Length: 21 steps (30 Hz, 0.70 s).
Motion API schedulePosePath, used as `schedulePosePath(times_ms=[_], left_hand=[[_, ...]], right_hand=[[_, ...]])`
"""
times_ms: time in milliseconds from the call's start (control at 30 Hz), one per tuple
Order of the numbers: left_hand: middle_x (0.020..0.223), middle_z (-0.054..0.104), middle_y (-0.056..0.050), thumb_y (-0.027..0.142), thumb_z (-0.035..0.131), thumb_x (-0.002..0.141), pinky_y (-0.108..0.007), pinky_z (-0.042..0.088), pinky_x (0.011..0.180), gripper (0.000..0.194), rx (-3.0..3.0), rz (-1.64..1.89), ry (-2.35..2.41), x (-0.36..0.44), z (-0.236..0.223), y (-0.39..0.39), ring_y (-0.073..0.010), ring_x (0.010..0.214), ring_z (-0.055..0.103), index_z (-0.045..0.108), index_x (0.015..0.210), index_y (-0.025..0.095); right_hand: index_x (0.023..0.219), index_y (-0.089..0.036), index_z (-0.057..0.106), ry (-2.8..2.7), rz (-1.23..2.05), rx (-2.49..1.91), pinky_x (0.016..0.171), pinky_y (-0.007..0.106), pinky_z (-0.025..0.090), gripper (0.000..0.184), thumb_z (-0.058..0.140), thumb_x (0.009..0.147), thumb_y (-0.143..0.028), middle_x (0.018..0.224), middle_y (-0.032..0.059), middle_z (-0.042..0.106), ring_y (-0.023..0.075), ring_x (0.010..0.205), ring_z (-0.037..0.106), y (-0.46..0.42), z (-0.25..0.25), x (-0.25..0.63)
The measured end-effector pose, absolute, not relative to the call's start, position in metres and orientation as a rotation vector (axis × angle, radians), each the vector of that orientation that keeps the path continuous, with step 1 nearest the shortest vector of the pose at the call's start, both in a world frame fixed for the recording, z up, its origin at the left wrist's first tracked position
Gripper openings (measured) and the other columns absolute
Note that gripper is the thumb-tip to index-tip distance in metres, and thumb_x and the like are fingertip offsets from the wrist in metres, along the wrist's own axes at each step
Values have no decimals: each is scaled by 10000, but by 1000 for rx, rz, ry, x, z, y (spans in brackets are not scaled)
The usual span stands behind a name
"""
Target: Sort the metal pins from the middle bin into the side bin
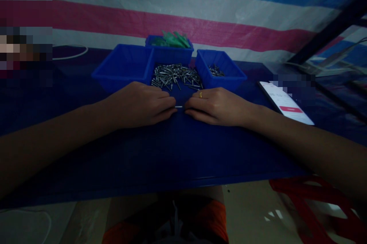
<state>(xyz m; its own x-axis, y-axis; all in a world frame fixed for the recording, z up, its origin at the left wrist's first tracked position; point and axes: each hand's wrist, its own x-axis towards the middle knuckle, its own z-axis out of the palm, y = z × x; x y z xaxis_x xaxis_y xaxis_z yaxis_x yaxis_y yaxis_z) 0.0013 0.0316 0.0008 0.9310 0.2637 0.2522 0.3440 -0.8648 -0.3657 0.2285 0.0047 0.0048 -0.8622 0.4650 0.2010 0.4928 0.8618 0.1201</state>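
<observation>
Both my hands rest on the blue table (160, 152), fingertips facing each other. My left hand (143, 103) and my right hand (218, 105) are closed in a pinch, and a thin metal pin (179, 106) spans the gap between their fingertips. A gold ring sits on a finger of my right hand. Just behind the hands lies a loose pile of small metal pins (176, 76) on the table.
Three blue bins stand behind the pile: a left bin (122, 66), a back bin (169, 49) with green plastic pieces, and a right bin (220, 70) with a few metal pins. A phone (286, 102) with a lit screen lies at the right. A red stool (312, 202) is below.
</observation>
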Motion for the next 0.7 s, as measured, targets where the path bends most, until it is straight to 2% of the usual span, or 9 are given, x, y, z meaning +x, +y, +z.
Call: schedulePosePath(times_ms=[333, 700], left_hand=[[679, 612, -9, 333, 357, 906, -266, 323, 485, 269, -2685, -315, -417, 0, -2, 35, -132, 583, 554, 553, 772, 206], [701, 616, -9, 331, 369, 900, -241, 318, 508, 255, -2752, -261, -509, 1, -1, 34, -132, 612, 549, 571, 806, 207]], right_hand=[[941, -125, 581, -2890, -224, -768, 626, 244, 395, 256, 369, 923, -268, 788, 51, 598, 135, 693, 541, 5, 5, 230], [949, -125, 577, -2895, -187, -797, 628, 249, 393, 266, 359, 925, -276, 795, 58, 599, 136, 695, 539, 5, 6, 230]])
